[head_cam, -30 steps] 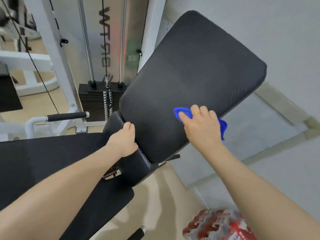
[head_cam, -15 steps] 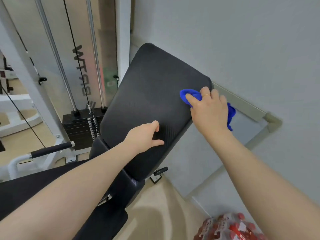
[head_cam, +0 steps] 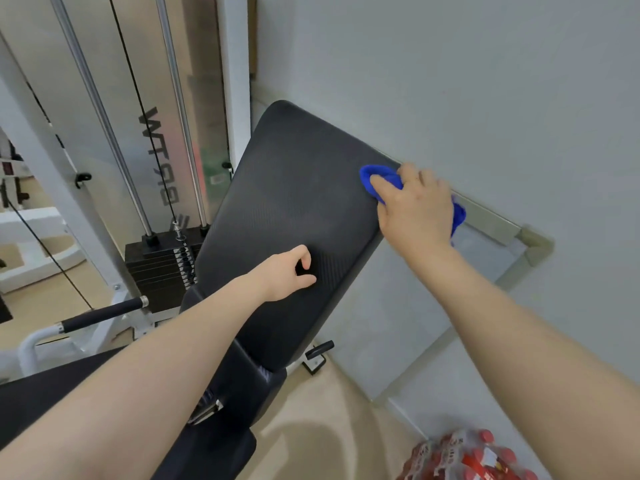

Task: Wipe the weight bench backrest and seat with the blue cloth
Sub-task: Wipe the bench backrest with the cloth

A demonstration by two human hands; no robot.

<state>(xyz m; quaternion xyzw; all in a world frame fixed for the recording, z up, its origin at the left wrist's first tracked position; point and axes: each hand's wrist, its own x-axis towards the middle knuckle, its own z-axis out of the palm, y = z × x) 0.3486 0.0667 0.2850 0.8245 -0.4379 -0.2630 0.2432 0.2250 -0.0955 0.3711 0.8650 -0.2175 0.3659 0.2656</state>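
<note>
The black padded backrest (head_cam: 287,202) of the weight bench slopes up toward the grey wall. My right hand (head_cam: 415,209) presses the blue cloth (head_cam: 379,176) against the backrest's upper right edge; cloth shows above my fingers and behind my palm. My left hand (head_cam: 285,275) rests on the lower middle of the backrest, fingers loosely curled with nothing in them. The black seat (head_cam: 31,400) lies at the lower left, mostly covered by my left forearm.
A white cable machine with a black weight stack (head_cam: 159,268) stands close behind the bench on the left, with a padded handle (head_cam: 104,313) sticking out. The grey wall (head_cam: 450,81) is right beside the backrest. A pack of red-capped bottles (head_cam: 464,455) sits on the floor at lower right.
My right hand slid the cloth up along the backrest's right edge toward the top. My left hand moved from the backrest's lower end onto its middle. The view tilted up.
</note>
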